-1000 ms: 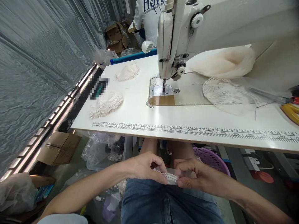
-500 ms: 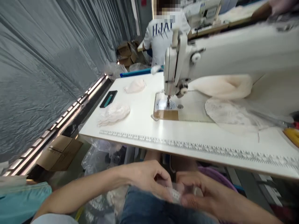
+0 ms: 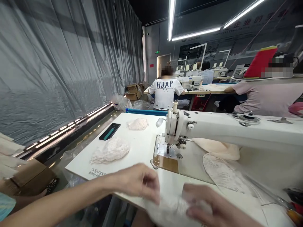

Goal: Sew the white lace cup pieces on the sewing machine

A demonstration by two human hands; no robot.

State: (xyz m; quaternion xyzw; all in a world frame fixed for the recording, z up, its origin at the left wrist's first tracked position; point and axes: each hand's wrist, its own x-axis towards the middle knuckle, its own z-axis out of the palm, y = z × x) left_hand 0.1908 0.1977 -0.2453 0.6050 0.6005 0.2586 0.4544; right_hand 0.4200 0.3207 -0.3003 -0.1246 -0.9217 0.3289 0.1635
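My left hand [image 3: 138, 184] and my right hand [image 3: 208, 206] are low in the picture, over the near edge of the white sewing table [image 3: 139, 148]. Both are closed on a small white lace piece [image 3: 172, 206] stretched between them; it is smeared by motion. Behind them stands the white sewing machine [image 3: 213, 129], its needle over the metal plate [image 3: 163, 151].
A stack of white lace pieces [image 3: 110, 151], a black phone [image 3: 109, 131] and another pale fabric piece [image 3: 138, 124] lie on the table's left half. Lace and cream fabric [image 3: 220, 164] lie right of the needle. People sit at tables behind. A grey curtain hangs at the left.
My view has tilted up from my lap to the room. Both hands have risen with the lace piece from above my jeans to the table's front edge.
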